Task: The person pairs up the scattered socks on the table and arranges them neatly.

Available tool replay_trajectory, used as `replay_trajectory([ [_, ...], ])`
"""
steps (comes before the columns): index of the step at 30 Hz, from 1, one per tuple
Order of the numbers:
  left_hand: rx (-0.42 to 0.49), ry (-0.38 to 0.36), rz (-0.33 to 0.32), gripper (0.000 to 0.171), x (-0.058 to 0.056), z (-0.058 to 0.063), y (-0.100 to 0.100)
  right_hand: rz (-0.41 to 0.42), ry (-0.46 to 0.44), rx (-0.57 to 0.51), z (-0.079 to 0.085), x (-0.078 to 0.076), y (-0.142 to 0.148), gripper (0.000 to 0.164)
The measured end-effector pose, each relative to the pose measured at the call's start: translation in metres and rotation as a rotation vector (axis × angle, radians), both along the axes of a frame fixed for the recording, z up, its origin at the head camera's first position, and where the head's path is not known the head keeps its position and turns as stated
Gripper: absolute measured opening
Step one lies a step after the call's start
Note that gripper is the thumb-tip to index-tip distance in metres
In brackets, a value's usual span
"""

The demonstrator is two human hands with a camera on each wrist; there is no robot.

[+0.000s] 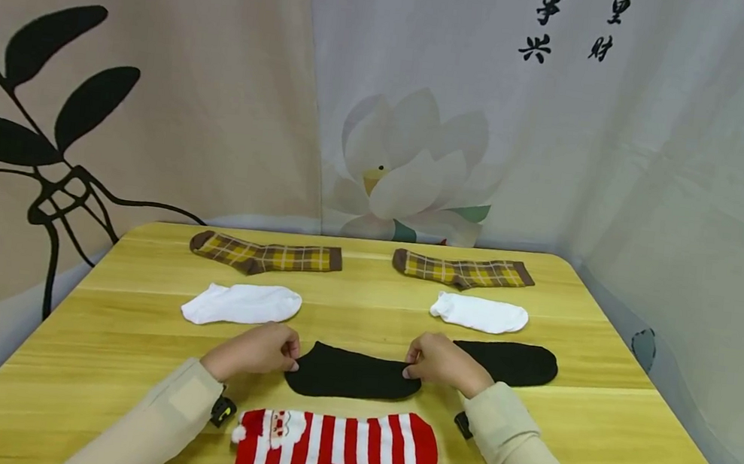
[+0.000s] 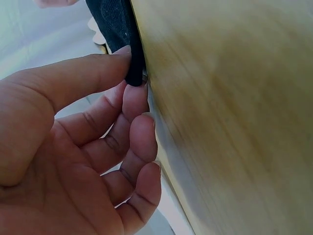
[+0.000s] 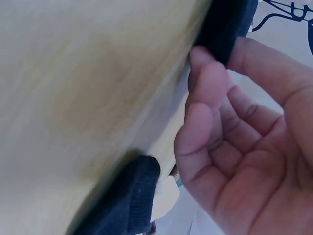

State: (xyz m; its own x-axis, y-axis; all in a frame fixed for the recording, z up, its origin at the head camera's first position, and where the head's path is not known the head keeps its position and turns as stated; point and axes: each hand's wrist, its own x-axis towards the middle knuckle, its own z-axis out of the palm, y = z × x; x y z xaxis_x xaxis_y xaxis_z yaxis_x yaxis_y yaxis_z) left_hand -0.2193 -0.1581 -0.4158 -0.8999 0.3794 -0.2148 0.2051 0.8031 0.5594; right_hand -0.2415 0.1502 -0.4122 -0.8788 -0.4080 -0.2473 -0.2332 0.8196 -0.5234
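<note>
A black ankle sock (image 1: 353, 374) lies stretched flat across the middle of the table between both hands. At its left end, the left hand (image 1: 260, 349) pinches the edge between thumb and forefinger, which the left wrist view shows close up on the black sock (image 2: 115, 29). The right hand (image 1: 447, 362) pinches the other end; the right wrist view has thumb and fingers on the sock's tip (image 3: 222, 34). Just beyond the right hand lies a second black sock (image 1: 515, 363), partly covered by that hand. Nearer the front, a red-and-white striped sock (image 1: 342, 448) with a Santa face lies between the forearms.
Two white socks, one at left (image 1: 245, 304) and one at right (image 1: 480, 314), lie behind the black ones. Farther back are two plaid brown-and-yellow socks, left (image 1: 274, 256) and right (image 1: 466, 271). The wooden table (image 1: 94, 354) ends at a printed curtain (image 1: 243, 97).
</note>
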Motion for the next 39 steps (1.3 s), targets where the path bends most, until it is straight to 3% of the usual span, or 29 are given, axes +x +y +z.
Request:
replay_trajectory([
  [14,-0.035,0.013,-0.038,0.012,-0.002,0.001,0.003,0.046,0.062,0.015,0.006,0.005,0.0,0.007],
  [21,-0.093,-0.007,-0.059,0.011,-0.002,0.011,0.007,0.037,0.08,0.01,0.007,0.005,0.004,0.009],
  [28,-0.058,0.031,-0.032,0.006,0.001,0.021,0.005,0.059,0.127,-0.062,0.015,0.006,0.01,0.009],
  [34,-0.007,0.087,-0.036,0.008,-0.005,0.027,0.02,0.096,0.134,-0.14,0.027,0.0,0.024,0.013],
  [39,0.037,0.064,-0.022,0.009,-0.012,0.03,0.044,0.061,0.084,-0.166,0.033,-0.002,0.045,0.019],
])
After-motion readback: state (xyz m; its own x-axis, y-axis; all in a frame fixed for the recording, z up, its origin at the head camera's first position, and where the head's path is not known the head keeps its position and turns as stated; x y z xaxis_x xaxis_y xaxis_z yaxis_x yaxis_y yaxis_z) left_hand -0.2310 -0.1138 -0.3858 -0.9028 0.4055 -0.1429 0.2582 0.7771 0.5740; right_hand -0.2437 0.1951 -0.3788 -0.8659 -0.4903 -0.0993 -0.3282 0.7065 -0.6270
